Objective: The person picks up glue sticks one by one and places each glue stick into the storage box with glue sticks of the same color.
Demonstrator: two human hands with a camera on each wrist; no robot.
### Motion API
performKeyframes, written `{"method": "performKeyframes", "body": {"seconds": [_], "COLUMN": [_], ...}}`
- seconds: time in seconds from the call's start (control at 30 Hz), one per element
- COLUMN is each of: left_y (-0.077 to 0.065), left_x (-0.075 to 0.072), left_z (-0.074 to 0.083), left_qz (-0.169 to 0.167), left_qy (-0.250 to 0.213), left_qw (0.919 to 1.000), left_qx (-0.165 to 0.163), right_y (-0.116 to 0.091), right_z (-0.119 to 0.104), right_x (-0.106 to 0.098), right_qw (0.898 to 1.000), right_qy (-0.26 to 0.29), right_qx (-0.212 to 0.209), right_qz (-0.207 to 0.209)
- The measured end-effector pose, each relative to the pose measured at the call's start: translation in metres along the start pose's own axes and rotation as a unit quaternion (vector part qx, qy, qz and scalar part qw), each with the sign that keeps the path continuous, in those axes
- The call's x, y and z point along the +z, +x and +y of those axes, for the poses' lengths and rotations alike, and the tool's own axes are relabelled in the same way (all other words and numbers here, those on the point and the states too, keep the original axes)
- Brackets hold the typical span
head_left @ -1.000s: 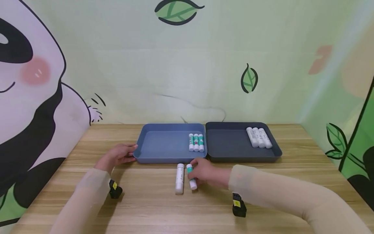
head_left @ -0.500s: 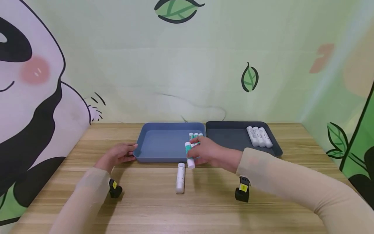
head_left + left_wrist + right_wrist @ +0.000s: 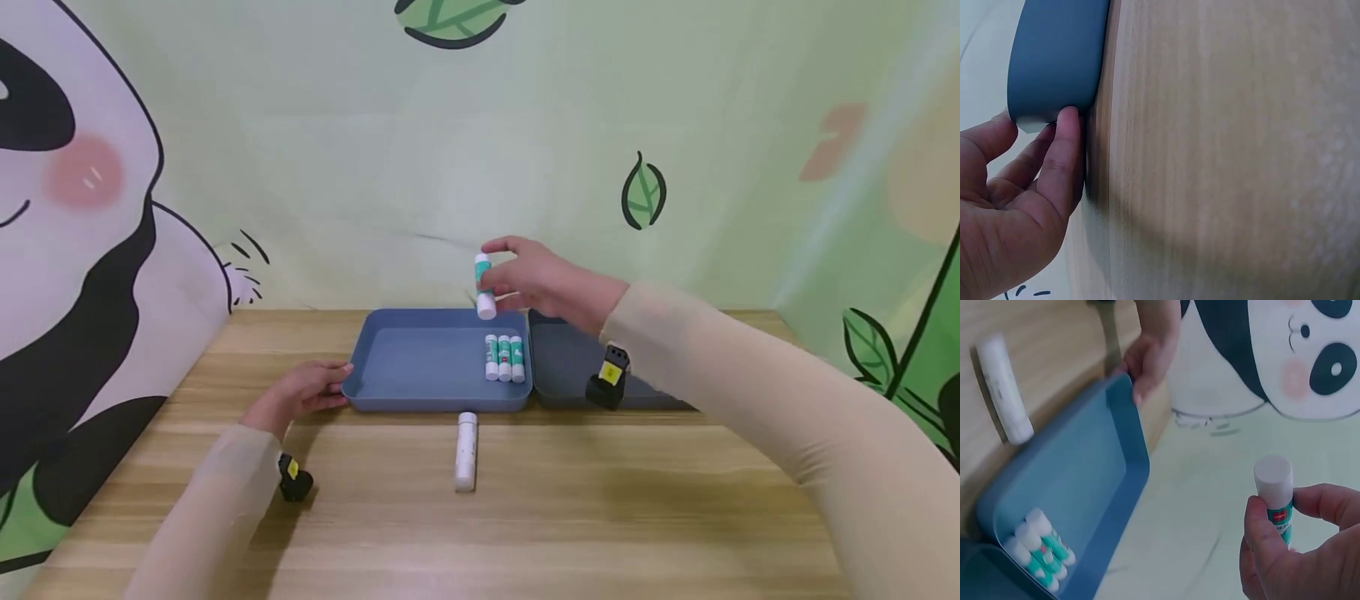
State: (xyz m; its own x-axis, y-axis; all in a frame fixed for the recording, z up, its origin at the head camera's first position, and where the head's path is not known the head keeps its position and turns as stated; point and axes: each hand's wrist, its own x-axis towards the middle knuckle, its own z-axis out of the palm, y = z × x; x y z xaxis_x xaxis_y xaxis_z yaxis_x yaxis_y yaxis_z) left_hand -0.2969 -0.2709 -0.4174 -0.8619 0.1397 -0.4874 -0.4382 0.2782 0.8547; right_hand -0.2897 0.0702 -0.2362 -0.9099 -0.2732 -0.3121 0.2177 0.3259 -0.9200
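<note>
My right hand holds a glue stick with a green label and white ends, raised above the back of the blue tray. In the right wrist view, thumb and fingers pinch this glue stick round its label. Three similar glue sticks lie side by side at the tray's right end. At the tray's left end, my left hand grips the corner. The left wrist view has the thumb at the tray's rim and fingers against its outer side.
A larger white tube lies on the wooden table in front of the blue tray. To the right stands a dark grey tray, partly covered by the right arm. A patterned wall rises behind.
My right hand has picked the glue stick off the table and lifted it up and back over the blue tray. The left hand stays at the tray's corner.
</note>
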Motion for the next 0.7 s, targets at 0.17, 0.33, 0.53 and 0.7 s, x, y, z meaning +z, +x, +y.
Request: {"method": "performKeyframes", "body": {"seconds": [0.17,0.33,0.53,0.7], "left_y": [-0.002,-0.002,-0.003,-0.002], "left_x": [-0.001,0.001,0.001,-0.001], "left_z": [0.0,-0.003,-0.002,0.001], "left_qz": [0.0,-0.003,0.005,0.007], "left_qy": [-0.005,-0.003,0.006,0.003], "left_qw": [1.0,1.0,0.9999,1.0], "left_qx": [0.003,-0.001,-0.007,-0.005], "right_y": [0.021,0.045,0.067,0.087], "right_z": [-0.004,0.009,0.026,0.042], "right_x": [-0.003,0.002,0.01,0.01], "right_qw": [1.0,1.0,0.999,0.999], "right_qy": [-0.001,0.027,0.035,0.029], "right_qx": [-0.012,-0.001,0.014,0.013], "right_qz": [0.009,0.002,0.002,0.005]}}
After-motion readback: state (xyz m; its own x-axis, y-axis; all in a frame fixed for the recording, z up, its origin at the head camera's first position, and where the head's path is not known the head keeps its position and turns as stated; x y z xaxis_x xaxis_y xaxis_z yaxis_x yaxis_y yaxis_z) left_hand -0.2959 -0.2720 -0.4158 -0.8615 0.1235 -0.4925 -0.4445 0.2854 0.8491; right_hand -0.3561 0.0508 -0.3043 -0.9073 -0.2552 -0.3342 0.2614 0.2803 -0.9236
